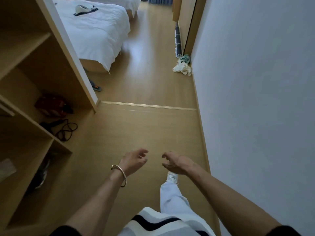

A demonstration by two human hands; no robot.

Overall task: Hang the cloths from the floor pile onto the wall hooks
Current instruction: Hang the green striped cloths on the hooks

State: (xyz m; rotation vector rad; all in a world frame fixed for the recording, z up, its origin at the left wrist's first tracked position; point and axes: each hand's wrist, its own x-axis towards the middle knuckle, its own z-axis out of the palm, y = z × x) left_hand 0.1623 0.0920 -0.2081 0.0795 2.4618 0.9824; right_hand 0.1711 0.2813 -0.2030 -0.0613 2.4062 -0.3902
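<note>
A small pile of cloths, cream-white with a green-and-white one behind it, lies on the wooden floor against the white wall, far ahead on the right. My left hand, with a metal bangle on the wrist, and my right hand are both held out low in front of me. Their fingers are loosely curled and hold nothing. Both hands are well short of the pile. No wall hooks are visible.
An open wooden shelf unit lines the left side, holding a red bag and a black cable. A bed with white sheets stands beyond it. The white wall runs along the right. A rolled dark mat leans by a doorway past the pile.
</note>
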